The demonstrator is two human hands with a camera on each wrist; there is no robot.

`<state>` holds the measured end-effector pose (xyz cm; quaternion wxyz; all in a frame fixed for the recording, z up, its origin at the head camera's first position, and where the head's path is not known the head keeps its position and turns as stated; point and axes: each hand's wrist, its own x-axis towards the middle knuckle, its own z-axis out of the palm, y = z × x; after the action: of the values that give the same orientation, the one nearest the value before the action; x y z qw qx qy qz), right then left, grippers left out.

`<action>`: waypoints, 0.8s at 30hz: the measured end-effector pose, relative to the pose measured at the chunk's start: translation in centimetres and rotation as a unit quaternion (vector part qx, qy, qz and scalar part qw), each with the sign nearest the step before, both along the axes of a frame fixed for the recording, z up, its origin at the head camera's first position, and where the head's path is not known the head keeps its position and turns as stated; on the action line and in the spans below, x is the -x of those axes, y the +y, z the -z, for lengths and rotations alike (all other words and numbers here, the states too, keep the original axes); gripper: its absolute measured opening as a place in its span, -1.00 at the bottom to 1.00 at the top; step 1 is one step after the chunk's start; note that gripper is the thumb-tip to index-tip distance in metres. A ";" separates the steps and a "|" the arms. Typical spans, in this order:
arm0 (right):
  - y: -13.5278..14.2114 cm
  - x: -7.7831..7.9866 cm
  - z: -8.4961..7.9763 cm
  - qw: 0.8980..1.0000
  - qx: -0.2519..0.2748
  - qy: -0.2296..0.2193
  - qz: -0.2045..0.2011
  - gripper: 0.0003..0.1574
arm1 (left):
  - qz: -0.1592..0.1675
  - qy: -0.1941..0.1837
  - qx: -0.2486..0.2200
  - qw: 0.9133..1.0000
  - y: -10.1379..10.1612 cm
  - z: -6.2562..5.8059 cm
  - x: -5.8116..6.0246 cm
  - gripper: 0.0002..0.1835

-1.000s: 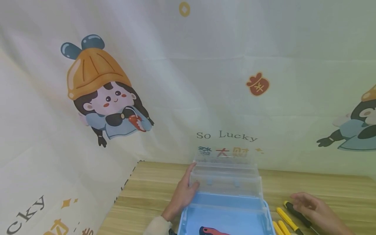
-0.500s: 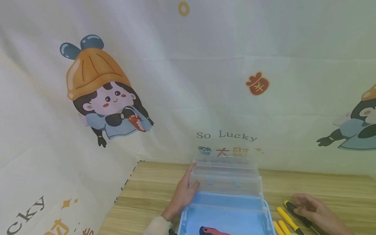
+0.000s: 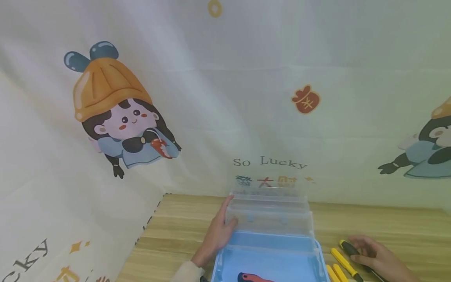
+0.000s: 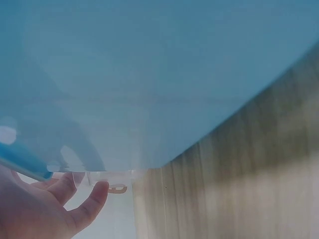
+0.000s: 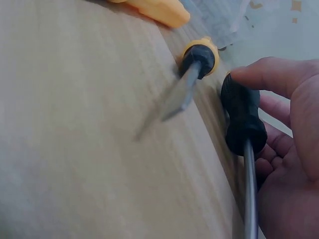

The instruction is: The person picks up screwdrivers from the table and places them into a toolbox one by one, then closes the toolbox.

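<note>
In the head view my left hand (image 3: 219, 229) grips the left edge of the clear plastic lid (image 3: 271, 224), raised at the back of a blue toolbox (image 3: 282, 261). A red-and-black handle (image 3: 255, 277) lies inside the box, cut off by the frame edge. Right of the box, my right hand (image 3: 378, 256) pinches the black handle (image 5: 240, 102) of a screwdriver, its thumb on one side and fingers round the other. The handle has a yellow end, and its metal shaft (image 5: 250, 194) points back toward me. The left wrist view is mostly filled by the blue box wall (image 4: 149, 74).
A yellow screwdriver (image 3: 341, 258) lies between the box and my right hand. Two yellow handles (image 3: 336, 273) lie close beside the box's right wall. Behind the wooden table (image 3: 190, 211) hangs a printed cloth (image 3: 211, 102).
My right hand has shifted slightly down and closed its thumb and fingers onto the black screwdriver handle. The left hand stays on the lid. The head view has turned a little.
</note>
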<state>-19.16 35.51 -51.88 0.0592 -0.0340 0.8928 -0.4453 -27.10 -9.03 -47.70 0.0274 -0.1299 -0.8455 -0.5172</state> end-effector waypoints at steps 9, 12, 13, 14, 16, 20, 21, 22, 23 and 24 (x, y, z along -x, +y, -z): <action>-0.4 0.2 0.0 1.000 0.007 -0.027 0.010 -0.16 | 0.005 -0.004 -0.009 1.000 -0.4 0.2 -0.2 -0.28; -0.4 0.3 0.0 0.999 0.002 -0.039 0.017 -0.14 | 0.008 -0.002 -0.007 1.000 -0.3 0.2 -0.2 -0.28; -0.4 0.3 0.0 0.999 0.000 -0.041 0.018 -0.14 | 0.008 -0.001 -0.006 1.000 -0.3 0.2 -0.2 -0.28; -0.4 0.3 0.0 0.999 -0.003 -0.041 0.019 -0.14 | 0.008 -0.001 -0.005 1.000 -0.3 0.2 -0.2 -0.27; -0.4 0.4 -0.1 0.999 -0.009 -0.042 0.021 -0.15 | 0.008 -0.001 -0.003 1.000 -0.2 0.2 -0.1 -0.27; -0.4 0.5 0.0 0.999 -0.020 -0.041 0.024 -0.17 | 0.005 -0.004 0.003 1.000 -0.2 0.2 0.0 -0.28; -0.4 0.5 0.0 0.999 -0.022 -0.041 0.026 -0.18 | 0.005 -0.005 0.004 1.000 -0.1 0.2 0.1 -0.28; -0.4 0.5 0.0 0.999 -0.021 -0.041 0.024 -0.19 | 0.005 -0.005 0.004 1.000 -0.1 0.2 0.1 -0.28; -0.4 0.5 0.0 0.999 -0.022 -0.040 0.025 -0.19 | 0.005 -0.006 0.003 1.000 -0.1 0.2 0.1 -0.28; -0.4 0.5 0.0 0.999 -0.023 -0.038 0.023 -0.20 | 0.006 -0.005 0.002 1.000 -0.1 0.2 0.1 -0.28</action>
<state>-19.65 35.13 -51.90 0.0839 0.0051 0.9004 -0.4269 -27.24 -9.11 -47.88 0.0196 -0.1322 -0.8461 -0.5161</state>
